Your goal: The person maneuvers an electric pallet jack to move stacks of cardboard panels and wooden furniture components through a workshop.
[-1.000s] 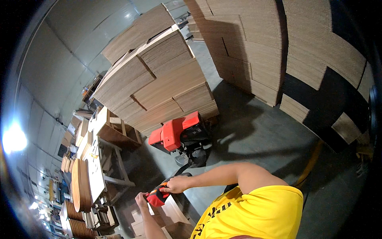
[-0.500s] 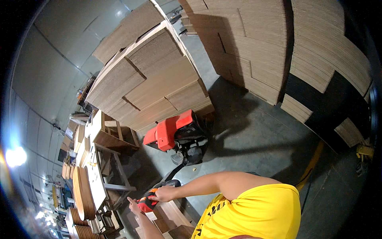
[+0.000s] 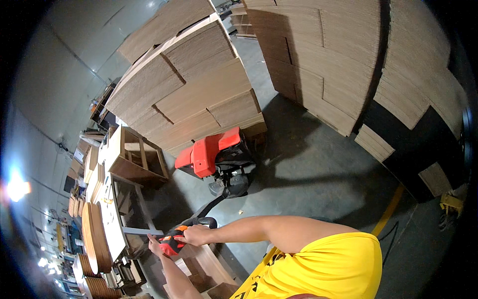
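Note:
A red electric pallet truck (image 3: pixel 206 152) stands a little ahead of me, its body against the foot of a tall stack of wooden boards (image 3: pixel 199 89). From its base a black tiller arm (image 3: pixel 211 205) reaches back toward me and ends in a red, orange and black control handle (image 3: pixel 172 246). My right hand (image 3: pixel 196 235) is closed around the near side of this handle. At the handle's left end, my left hand (image 3: pixel 156 245) grips it, with some fingers hidden behind it.
More tall board stacks (image 3: pixel 318 60) rise at the right, some with black sections. On the left are a wooden cabinet frame (image 3: pixel 137 157), a white worktable (image 3: pixel 115 224) and curved wooden panels (image 3: pixel 94 239). Boards (image 3: pixel 214 264) lie low beside me. A yellow line (image 3: pixel 388 212) marks the grey floor.
The handle and both hands have shifted slightly left and up in the picture. The truck and left-hand furniture have also shifted a little leftward. Both hands keep their grip.

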A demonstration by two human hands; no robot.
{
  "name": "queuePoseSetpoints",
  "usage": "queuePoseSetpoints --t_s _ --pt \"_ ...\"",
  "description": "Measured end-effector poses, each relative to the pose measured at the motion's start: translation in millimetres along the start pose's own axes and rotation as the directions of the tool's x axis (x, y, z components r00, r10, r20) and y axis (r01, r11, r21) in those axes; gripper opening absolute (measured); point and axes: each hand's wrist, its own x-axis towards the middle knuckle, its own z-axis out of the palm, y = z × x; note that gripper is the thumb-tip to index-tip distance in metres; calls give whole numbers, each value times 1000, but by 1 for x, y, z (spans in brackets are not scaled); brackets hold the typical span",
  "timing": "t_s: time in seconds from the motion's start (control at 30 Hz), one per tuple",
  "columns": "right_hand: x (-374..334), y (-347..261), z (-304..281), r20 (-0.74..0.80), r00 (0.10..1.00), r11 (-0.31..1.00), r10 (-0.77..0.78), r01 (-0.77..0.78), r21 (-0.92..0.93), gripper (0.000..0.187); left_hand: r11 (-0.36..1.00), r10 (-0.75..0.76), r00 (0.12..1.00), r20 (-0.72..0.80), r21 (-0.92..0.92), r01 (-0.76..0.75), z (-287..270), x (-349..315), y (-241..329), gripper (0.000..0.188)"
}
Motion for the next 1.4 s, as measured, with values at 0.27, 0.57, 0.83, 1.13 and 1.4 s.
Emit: queuePoseSetpoints --t_s 0.27,0.57,0.83,1.13,1.4 --pt "64 -18 -13 59 989 990 136 -138 21 75 971 51 989 139 224 -82 23 79 41 77" --pt "100 -15 31 -15 981 981 196 -196 -1 85 706 -177 830 528 656 -266 41 147 49 30" --pt "114 -28 52 -43 958 946 285 -288 -151 80 681 -411 644 645 687 -254 39 148 71 21" --pt "117 -15 62 -154 944 938 291 -313 -146 76 586 -609 378 697 717 -377 90 172 55 32" --pt "131 -13 81 -199 945 944 259 -292 -156 72 787 -515 291 807 579 -213 77 193 28 56"
